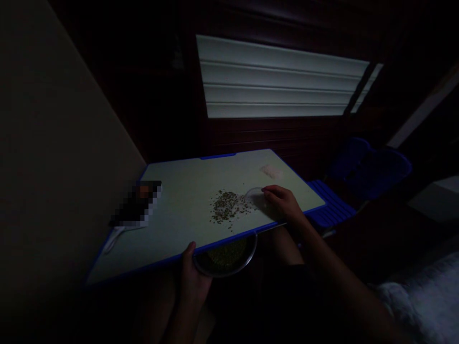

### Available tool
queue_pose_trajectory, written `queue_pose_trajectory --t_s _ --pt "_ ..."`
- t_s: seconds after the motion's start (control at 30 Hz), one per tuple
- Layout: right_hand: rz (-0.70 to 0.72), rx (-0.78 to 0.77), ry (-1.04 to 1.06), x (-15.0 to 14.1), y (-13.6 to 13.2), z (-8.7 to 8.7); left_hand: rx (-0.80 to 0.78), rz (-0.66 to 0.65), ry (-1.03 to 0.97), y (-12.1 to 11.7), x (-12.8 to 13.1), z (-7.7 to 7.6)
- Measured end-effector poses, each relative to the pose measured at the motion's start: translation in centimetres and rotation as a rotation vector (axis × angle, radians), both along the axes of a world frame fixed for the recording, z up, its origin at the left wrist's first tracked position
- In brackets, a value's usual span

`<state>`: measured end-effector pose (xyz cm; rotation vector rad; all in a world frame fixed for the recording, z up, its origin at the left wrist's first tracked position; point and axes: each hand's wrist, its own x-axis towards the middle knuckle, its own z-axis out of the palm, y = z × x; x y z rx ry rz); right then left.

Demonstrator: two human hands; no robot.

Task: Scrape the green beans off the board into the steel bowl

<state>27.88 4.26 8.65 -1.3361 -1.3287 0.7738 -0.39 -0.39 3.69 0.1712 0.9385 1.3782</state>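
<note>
On the pale tabletop (179, 210) lies a loose pile of small dark beans or seeds (225, 206), with some scattered to its right. My right hand (283, 200) is closed in a pinch on a clear, round-edged piece (255, 192) that looks like a lid or shallow dish, beside the pile. Below the near table edge, my left hand (194, 274) grips a metal bowl (234, 271), its thumb up at the blue edging. Small greenish beans (227, 253) fill part of the bowl; the table hides its far side.
A small pinkish-white heap (271, 171) lies near the far right of the table. At the left is a pixelated dark object (138, 203) with a white cable (114, 239). A blue chair (330, 203) stands beyond the right edge. The room is dim.
</note>
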Motion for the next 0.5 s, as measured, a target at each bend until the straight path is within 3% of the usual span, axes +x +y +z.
queue_pose_trajectory --t_s 0.23,0.5 --pt "0.317 -0.057 -0.041 -2.8 -1.7 0.5 -0.034 0.034 0.04 0.2 0.5 0.1" --pt "0.381 -0.078 -0.085 -2.1 -1.5 0.1 -0.064 0.044 0.069 0.2 0.4 0.3"
